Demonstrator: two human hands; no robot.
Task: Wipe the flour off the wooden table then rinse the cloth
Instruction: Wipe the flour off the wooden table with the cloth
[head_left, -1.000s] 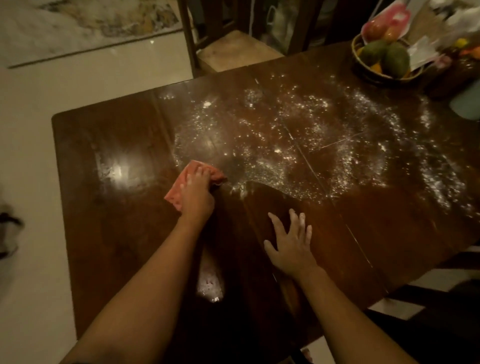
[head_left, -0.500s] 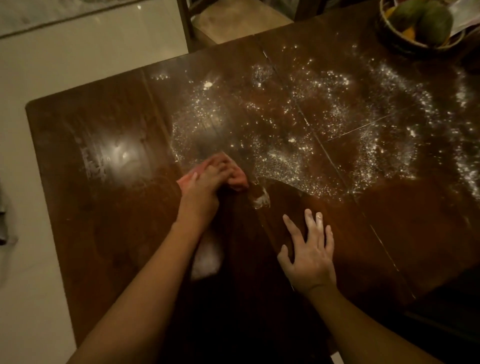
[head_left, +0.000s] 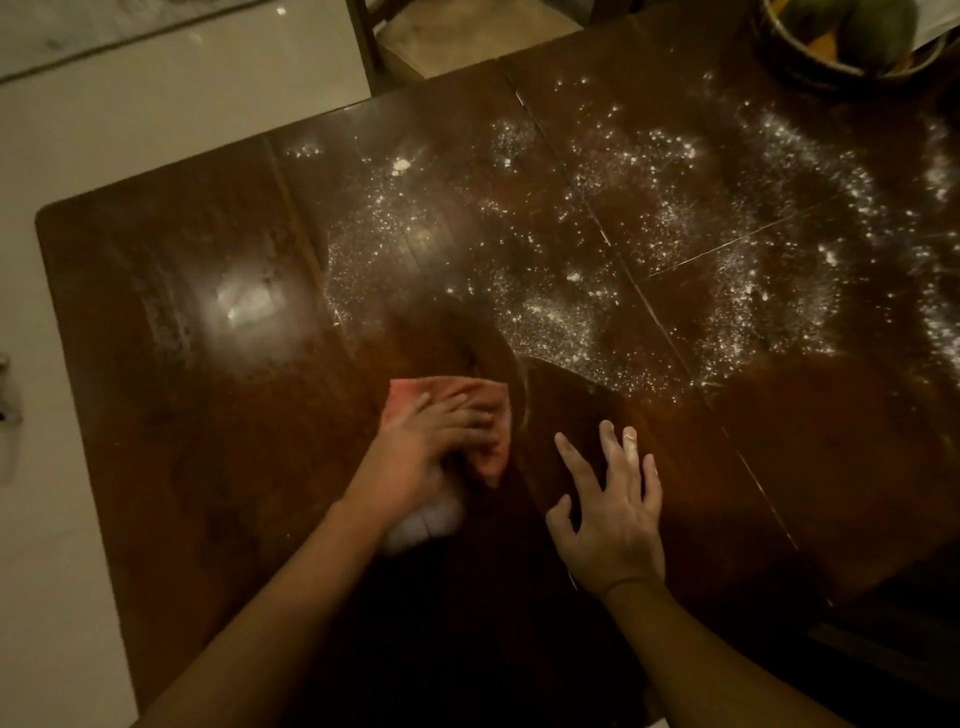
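Your left hand (head_left: 431, 452) presses the pink cloth (head_left: 415, 392) onto the wooden table (head_left: 182, 415) near the frame's centre, fingers laid straight across it; your right hand (head_left: 613, 514) rests just beside it at 3 o'clock, fingers spread wide on bare wood, holding nothing; flour (head_left: 561, 317) speckles the top from 12 to 2 o'clock; a fruit bowl (head_left: 810, 70) sits at 1 o'clock, a chair (head_left: 467, 36) at 12.

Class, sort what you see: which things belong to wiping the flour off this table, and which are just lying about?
Part of the job: cloth, flour, table, left hand pressing the cloth.
Just lying about: fruit bowl, chair.
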